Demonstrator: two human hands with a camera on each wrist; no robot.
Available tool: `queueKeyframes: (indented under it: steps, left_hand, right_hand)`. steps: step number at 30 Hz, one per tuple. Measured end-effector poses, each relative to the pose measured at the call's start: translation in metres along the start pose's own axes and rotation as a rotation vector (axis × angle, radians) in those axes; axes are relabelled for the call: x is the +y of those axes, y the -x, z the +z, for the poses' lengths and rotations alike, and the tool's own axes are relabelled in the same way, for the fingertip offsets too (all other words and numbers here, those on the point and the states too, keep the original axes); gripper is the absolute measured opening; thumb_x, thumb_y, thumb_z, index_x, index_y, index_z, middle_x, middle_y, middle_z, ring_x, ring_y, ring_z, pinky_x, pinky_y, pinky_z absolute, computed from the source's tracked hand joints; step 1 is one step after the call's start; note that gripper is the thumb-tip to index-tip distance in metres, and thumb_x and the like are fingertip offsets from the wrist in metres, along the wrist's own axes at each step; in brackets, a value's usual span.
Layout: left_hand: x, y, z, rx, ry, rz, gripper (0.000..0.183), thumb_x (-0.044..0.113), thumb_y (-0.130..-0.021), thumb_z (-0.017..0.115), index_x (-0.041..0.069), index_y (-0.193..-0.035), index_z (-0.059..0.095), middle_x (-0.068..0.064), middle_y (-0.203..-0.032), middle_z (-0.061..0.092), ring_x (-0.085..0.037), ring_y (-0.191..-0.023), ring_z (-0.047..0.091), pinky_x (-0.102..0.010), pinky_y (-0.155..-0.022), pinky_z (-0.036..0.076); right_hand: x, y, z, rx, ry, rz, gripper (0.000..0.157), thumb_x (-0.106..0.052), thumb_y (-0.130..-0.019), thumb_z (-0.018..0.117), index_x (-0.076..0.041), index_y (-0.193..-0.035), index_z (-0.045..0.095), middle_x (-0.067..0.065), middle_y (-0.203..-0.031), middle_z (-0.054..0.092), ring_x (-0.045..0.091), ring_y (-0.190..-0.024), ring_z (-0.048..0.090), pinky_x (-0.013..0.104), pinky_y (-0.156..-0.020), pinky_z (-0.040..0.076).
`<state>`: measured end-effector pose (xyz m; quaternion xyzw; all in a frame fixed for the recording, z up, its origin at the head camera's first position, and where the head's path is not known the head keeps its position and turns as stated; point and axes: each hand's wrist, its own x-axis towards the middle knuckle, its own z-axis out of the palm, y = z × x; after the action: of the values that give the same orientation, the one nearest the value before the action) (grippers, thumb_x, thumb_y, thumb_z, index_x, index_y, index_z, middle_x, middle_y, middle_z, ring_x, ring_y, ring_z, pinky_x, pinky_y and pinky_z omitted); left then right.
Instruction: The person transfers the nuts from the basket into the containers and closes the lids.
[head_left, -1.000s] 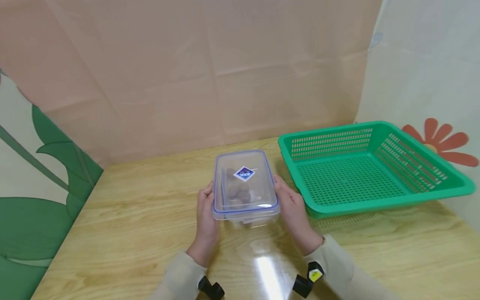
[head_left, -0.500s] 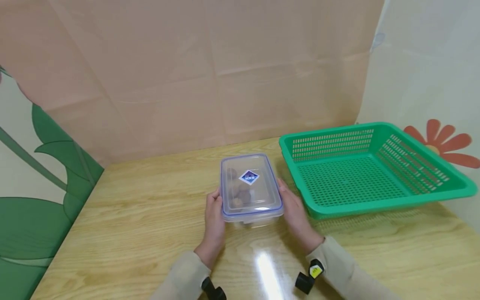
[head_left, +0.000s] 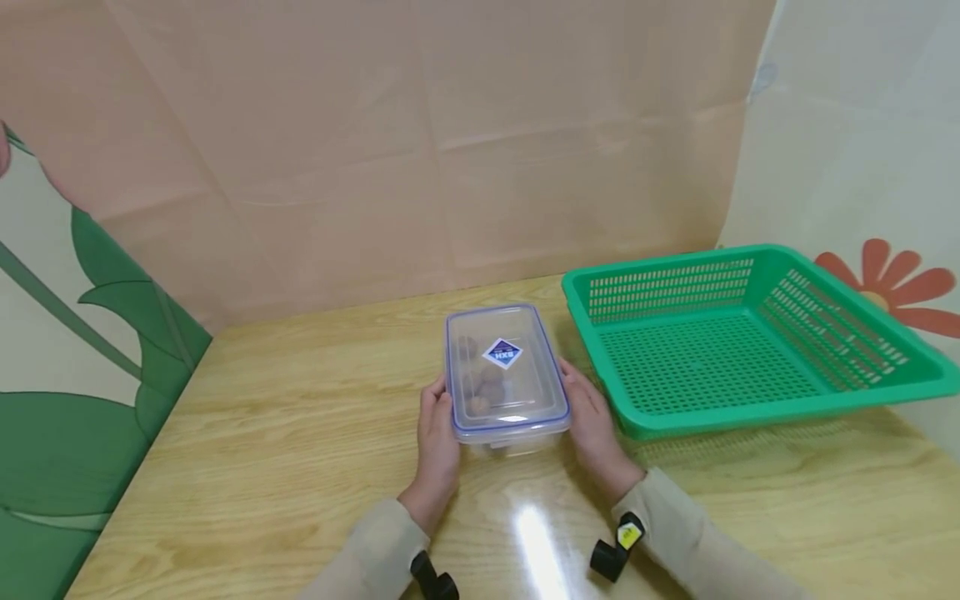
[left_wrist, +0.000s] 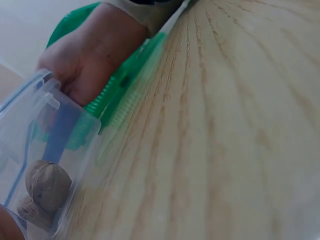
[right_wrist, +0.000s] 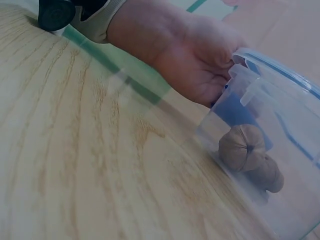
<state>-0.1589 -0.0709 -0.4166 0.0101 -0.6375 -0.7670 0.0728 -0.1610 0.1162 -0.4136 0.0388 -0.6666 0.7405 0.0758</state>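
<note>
A clear plastic food container (head_left: 510, 375) with a blue-edged lid and a diamond-shaped sticker is between my two hands. My left hand (head_left: 437, 442) grips its left side, and my right hand (head_left: 595, 429) grips the right side. Through the wall, brown, creased, round walnuts (right_wrist: 245, 148) show at the bottom; the left wrist view shows these walnuts (left_wrist: 48, 185) too. The lid lies on top, and whether its latches are fastened I cannot tell. Fingers behind or beneath the container are mostly hidden.
A green slotted plastic basket (head_left: 720, 358) stands close on the right, its left rim beside my right hand. Both rest on a wood-grain table (head_left: 300, 433). Behind it hangs a pinkish sheet (head_left: 360, 167), with flower-patterned coverings at either side.
The container has moved slightly to the right in the head view, with both hands still holding it. The walnuts show in a different position inside it.
</note>
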Motion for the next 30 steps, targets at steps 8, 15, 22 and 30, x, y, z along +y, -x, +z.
queueKeyframes:
  steps: [8,15,22,30]
  left_hand:
    - [-0.0008,-0.0007,0.0025,0.039,0.003,-0.020,0.034,0.014,-0.099,0.032,0.012,-0.129,0.046,-0.002,-0.137,0.048,-0.019,-0.127,0.042,-0.036,-0.106,0.033]
    - [-0.0026,-0.0017,0.0042,0.062,-0.028,-0.025,0.033,0.013,-0.099,0.032,0.009,-0.128,0.048,-0.006,-0.136,0.049,-0.022,-0.126,0.043,-0.039,-0.105,0.035]
    - [-0.0028,-0.0017,0.0057,0.063,-0.039,-0.011,0.034,0.012,-0.098,0.034,0.008,-0.129,0.048,-0.007,-0.134,0.050,-0.022,-0.125,0.044,-0.039,-0.104,0.035]
    - [-0.0011,-0.0005,0.0060,0.057,-0.067,-0.023,0.034,0.013,-0.099,0.033,0.009,-0.131,0.046,-0.007,-0.136,0.048,-0.023,-0.127,0.042,-0.040,-0.105,0.034]
  right_hand:
    - [0.0010,-0.0010,-0.0007,0.025,0.011,0.049,0.047,-0.019,-0.102,0.026,0.004,-0.142,0.027,0.018,-0.148,0.029,0.029,-0.135,0.030,0.037,-0.108,0.029]
    - [0.0020,-0.0034,-0.0018,0.040,-0.012,0.068,0.047,-0.018,-0.101,0.028,0.006,-0.142,0.026,0.018,-0.149,0.028,0.030,-0.136,0.027,0.040,-0.110,0.025]
    - [0.0047,-0.0041,-0.0031,0.045,-0.031,0.091,0.046,-0.014,-0.101,0.026,0.004,-0.143,0.025,0.018,-0.150,0.024,0.029,-0.137,0.024,0.041,-0.111,0.022]
    - [0.0041,-0.0047,-0.0044,0.048,-0.011,0.115,0.045,-0.016,-0.101,0.028,0.001,-0.143,0.027,0.016,-0.150,0.027,0.027,-0.135,0.028,0.040,-0.110,0.026]
